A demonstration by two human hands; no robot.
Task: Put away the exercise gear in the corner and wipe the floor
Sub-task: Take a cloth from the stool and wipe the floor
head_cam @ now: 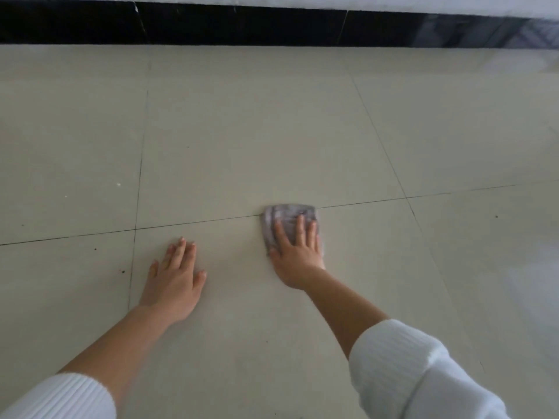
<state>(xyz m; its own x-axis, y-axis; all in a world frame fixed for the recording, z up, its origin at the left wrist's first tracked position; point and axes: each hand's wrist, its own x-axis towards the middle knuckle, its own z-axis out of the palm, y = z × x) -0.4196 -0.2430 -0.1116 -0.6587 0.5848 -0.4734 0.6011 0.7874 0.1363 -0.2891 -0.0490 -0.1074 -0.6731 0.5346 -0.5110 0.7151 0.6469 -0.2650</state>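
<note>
Pale tiled floor (242, 131), glossy, with thin dark grout lines, bounded at the far side by a black skirting band (211, 25); no exercise gear is in view, so the moment belongs to the wiping part of the task. Two forearms in white ribbed sleeves (408, 373) reach forward; left hand (177, 276) lies flat on bare tile, fingers straight and slightly apart, holding nothing, apparently a prop for the body; right hand (298, 255) lies flat with straight fingers on a folded grey cloth (287, 216), which sits across a grout line. The cloth looks soft, limp and light; it should slide easily on smooth tile and may bunch or slip from under the palm, so broad downward pressure over its middle suits it better than an edge pinch. Dark specks (122, 271) remain on the tiles left of the left hand.
</note>
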